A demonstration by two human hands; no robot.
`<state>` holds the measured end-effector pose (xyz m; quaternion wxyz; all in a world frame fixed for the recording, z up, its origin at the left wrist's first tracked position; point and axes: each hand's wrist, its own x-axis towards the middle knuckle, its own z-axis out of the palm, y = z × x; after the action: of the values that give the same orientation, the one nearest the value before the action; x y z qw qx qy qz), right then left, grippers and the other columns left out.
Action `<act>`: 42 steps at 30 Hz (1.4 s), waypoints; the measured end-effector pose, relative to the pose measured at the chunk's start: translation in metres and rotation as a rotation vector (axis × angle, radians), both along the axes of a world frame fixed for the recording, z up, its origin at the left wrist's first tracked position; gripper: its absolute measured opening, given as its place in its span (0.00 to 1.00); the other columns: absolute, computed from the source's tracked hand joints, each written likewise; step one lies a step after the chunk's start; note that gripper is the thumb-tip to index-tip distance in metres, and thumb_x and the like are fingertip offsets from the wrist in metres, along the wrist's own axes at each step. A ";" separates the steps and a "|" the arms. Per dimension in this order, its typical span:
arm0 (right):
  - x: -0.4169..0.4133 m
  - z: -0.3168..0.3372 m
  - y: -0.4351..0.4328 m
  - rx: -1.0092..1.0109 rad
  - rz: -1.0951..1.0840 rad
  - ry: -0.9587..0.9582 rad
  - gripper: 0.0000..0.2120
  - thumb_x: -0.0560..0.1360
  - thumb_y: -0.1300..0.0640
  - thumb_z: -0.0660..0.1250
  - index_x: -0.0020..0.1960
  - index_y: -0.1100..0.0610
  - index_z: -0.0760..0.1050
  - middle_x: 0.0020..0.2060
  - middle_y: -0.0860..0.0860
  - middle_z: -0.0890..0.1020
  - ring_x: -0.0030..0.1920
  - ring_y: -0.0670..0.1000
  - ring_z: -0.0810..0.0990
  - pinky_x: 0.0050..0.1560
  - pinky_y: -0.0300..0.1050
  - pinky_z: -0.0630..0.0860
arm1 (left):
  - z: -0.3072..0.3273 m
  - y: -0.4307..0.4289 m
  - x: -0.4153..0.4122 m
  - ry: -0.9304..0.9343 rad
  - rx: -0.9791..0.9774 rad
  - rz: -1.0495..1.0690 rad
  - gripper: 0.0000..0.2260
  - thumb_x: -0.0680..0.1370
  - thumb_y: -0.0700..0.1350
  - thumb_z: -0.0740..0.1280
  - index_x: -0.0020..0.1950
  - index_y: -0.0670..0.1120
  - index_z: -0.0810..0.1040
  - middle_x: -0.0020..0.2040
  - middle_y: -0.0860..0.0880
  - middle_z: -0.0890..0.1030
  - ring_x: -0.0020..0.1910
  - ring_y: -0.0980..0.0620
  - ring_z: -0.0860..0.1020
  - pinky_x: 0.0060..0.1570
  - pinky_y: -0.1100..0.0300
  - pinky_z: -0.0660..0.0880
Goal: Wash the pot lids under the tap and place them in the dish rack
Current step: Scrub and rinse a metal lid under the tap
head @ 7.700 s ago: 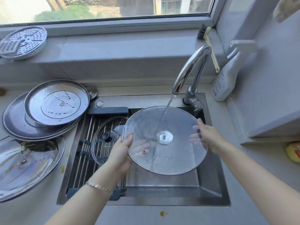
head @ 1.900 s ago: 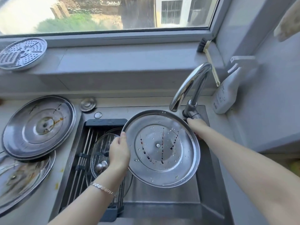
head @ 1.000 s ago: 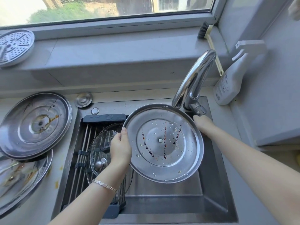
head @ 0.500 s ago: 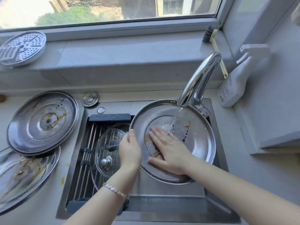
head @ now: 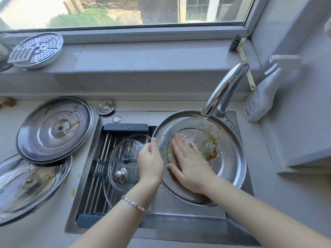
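Observation:
A large steel lid (head: 227,158) is held tilted over the sink, its inner side up, with brown stains near the centre. My left hand (head: 150,161) grips its left rim. My right hand (head: 189,158) lies flat on the inner surface, fingers spread. Water runs from the tap (head: 225,90) onto the lid just beyond my fingers. Two glass lids (head: 123,163) lie overlapping on the dish rack (head: 100,163) across the sink's left half. Two dirty steel lids sit on the counter at left, one (head: 53,129) resting partly on the other (head: 26,187).
A white spray bottle (head: 259,97) stands right of the tap. A brush (head: 240,49) leans in the window corner. A perforated steamer plate (head: 37,49) sits on the sill at left. A small metal sink plug (head: 105,106) lies behind the rack.
The glass lid went onto the rack and a steel lid was taken up. My right hand left the tap handle, water started, and the hand now rubs the lid's inner side.

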<state>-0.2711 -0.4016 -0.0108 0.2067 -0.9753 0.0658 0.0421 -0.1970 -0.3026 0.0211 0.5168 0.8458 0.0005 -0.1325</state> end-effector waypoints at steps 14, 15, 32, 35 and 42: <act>0.011 0.003 -0.017 -0.001 0.025 0.068 0.32 0.76 0.37 0.35 0.76 0.51 0.40 0.72 0.43 0.38 0.74 0.44 0.37 0.73 0.45 0.36 | 0.009 0.010 -0.002 0.104 0.089 -0.147 0.21 0.82 0.49 0.55 0.28 0.46 0.60 0.26 0.50 0.64 0.28 0.52 0.63 0.29 0.57 0.59; 0.014 0.002 -0.024 -0.034 -0.041 0.081 0.33 0.75 0.37 0.34 0.76 0.51 0.40 0.73 0.43 0.38 0.75 0.45 0.38 0.73 0.45 0.36 | 0.010 0.010 -0.002 0.099 0.105 -0.155 0.21 0.82 0.49 0.55 0.28 0.46 0.60 0.26 0.50 0.64 0.27 0.52 0.62 0.28 0.58 0.58; 0.021 -0.005 -0.004 0.013 0.165 0.046 0.38 0.73 0.34 0.37 0.76 0.53 0.43 0.71 0.44 0.39 0.71 0.42 0.35 0.73 0.43 0.36 | 0.001 0.015 0.000 0.107 0.153 -0.101 0.20 0.82 0.48 0.55 0.30 0.46 0.65 0.30 0.50 0.70 0.32 0.51 0.68 0.34 0.56 0.60; 0.020 -0.008 -0.015 -0.024 0.022 0.061 0.39 0.73 0.30 0.38 0.76 0.52 0.40 0.71 0.43 0.36 0.72 0.42 0.35 0.75 0.47 0.39 | 0.006 0.011 0.001 0.057 0.151 -0.124 0.20 0.82 0.48 0.55 0.29 0.46 0.63 0.28 0.51 0.68 0.30 0.52 0.66 0.32 0.55 0.56; -0.008 -0.016 -0.037 0.021 -0.394 0.234 0.36 0.79 0.41 0.50 0.76 0.59 0.38 0.76 0.54 0.39 0.76 0.52 0.41 0.74 0.46 0.42 | 0.010 0.021 0.016 -0.079 0.106 0.014 0.20 0.82 0.49 0.54 0.31 0.45 0.62 0.29 0.49 0.66 0.29 0.52 0.64 0.31 0.59 0.61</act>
<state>-0.2792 -0.4388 -0.0265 0.2119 -0.9299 0.2780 0.1146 -0.1812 -0.2811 0.0313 0.4719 0.8765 -0.0068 -0.0951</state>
